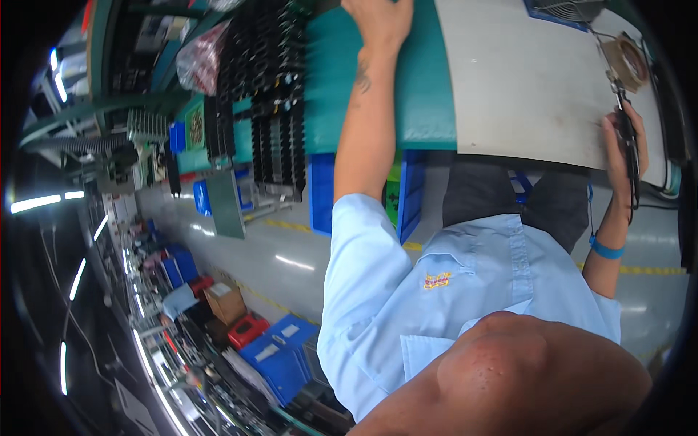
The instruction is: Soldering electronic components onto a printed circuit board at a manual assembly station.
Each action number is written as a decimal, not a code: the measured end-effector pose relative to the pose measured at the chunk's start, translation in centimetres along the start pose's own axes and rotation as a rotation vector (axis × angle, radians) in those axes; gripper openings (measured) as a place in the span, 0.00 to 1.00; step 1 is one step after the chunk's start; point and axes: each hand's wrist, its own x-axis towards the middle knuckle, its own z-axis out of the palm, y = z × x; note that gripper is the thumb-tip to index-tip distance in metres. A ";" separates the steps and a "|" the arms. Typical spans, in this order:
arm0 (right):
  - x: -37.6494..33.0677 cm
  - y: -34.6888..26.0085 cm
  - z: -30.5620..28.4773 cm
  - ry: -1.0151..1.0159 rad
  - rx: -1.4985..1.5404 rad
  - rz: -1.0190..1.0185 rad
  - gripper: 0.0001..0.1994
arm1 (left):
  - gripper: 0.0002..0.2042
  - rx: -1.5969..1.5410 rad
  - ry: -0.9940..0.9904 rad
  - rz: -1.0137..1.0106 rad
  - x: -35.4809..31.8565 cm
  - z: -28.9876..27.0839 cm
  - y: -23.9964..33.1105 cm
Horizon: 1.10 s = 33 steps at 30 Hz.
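My left hand (pixel 379 22) reaches out onto a green mat (pixel 429 94) on the workbench; its fingers are cut off by the top edge of the picture. Near the bench's front edge at the far right, my right hand (pixel 618 149) grips a slim black tool (pixel 631 145) over a pale grey bench surface (pixel 523 87). A blue band (pixel 605 248) circles that wrist. My light blue shirt (pixel 436 291) fills the lower middle of the view.
Rows of black finned parts (pixel 269 94) stand left of the mat. A brown tape roll (pixel 629 62) lies at the far right. Blue bins (pixel 320 192) sit under the bench. Blue crates (pixel 280 356), a red box (pixel 247 328) and a cardboard box (pixel 225 299) line the floor.
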 end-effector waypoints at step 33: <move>9.6 19.2 -11.5 -0.235 -0.298 0.092 0.17 | 0.16 -0.664 0.387 -1.736 -58.6 15.1 -40.9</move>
